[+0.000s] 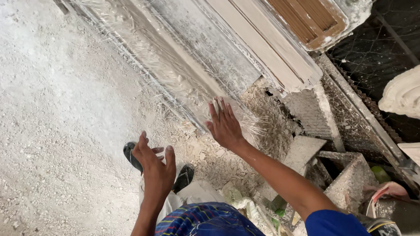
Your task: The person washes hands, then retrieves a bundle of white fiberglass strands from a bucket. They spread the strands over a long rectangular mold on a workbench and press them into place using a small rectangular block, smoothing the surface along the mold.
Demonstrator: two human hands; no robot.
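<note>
Head view, looking straight down: we see our right hand (225, 124) spread flat, fingers (221, 109) released and pressed against the lower end of a long grey-white plaster slab bristling with glassy fibre strands (165, 61), which leans across the dusty, rubble-strewn floor (35, 121). Our left hand (154, 167) hovers just beside it, fingers loose and holding nothing, above a black sandal (134, 156).

As we judge it, the slab is already cast and set, its fibres stiff along the edge; what seems left is shifting or lifting it, since neither hand has a grip yet. Pale moulded panels with a brown slatted frame (296, 11) lie stacked against it, and a grey concrete block (344, 177) sits near our right forearm, possibly hollow, though dust blurs it.
</note>
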